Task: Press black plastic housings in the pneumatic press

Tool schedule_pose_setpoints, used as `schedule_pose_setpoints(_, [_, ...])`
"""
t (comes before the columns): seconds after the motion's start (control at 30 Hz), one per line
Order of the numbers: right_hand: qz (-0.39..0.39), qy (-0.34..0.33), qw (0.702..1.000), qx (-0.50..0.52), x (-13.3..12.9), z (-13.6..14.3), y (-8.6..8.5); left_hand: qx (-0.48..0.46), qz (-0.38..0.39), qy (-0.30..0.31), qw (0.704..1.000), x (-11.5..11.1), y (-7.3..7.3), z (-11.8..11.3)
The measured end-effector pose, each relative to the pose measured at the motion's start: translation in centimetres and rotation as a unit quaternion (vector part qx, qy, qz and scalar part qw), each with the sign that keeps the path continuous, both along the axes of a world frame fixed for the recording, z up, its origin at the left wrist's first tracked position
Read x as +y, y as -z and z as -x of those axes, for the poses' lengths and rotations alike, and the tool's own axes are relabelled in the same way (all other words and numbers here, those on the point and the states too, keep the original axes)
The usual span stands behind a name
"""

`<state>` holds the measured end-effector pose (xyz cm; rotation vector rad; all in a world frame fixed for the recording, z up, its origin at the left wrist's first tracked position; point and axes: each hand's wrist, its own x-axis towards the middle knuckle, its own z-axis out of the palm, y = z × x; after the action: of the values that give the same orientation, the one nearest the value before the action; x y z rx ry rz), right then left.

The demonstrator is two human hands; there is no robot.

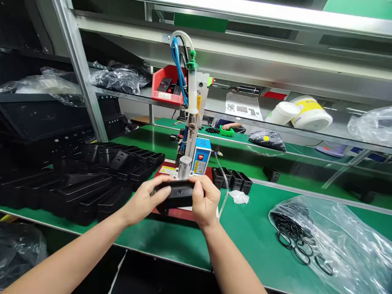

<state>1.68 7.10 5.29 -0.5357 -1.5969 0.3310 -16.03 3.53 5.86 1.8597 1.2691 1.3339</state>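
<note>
Both my hands grip a black plastic housing (180,197) with a small hole in its near face. My left hand (149,199) is closed on its left end, thumb on the near side. On the right end, my right hand (206,200) is closed, thumb bent over the edge. Just behind the housing stands a metal cylinder (185,167) on the red base (165,168) of a dispensing machine. Whether the housing touches the cylinder I cannot tell. Above it hangs an upright clear syringe (192,92) with a green cap. A blue control box (200,155) is beside the cylinder.
Many black housings (88,188) are piled left; several more (234,179) stand right of the machine near crumpled white tissue (239,197). Black rubber rings (290,226) spill from a clear bag (343,237). Overhead, a shelf holds a red bin (167,97) and white tubs (312,118). Another person's hand (228,126) shows behind.
</note>
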Motion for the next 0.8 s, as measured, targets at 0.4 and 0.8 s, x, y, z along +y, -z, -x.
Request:
schedule_pose_setpoints(0.4, [0.094,0.040,0.970,-0.221,-5.5,-5.2,1.4,0.118,0.046,0.140,0.982,-3.2,3.5,-7.8])
schedule_pose_setpoints(0.8, [0.048,0.079,0.986,-0.142,-5.7,-8.9,2.5,0.110,-0.049,0.124,0.985,-2.5,5.2,-12.1])
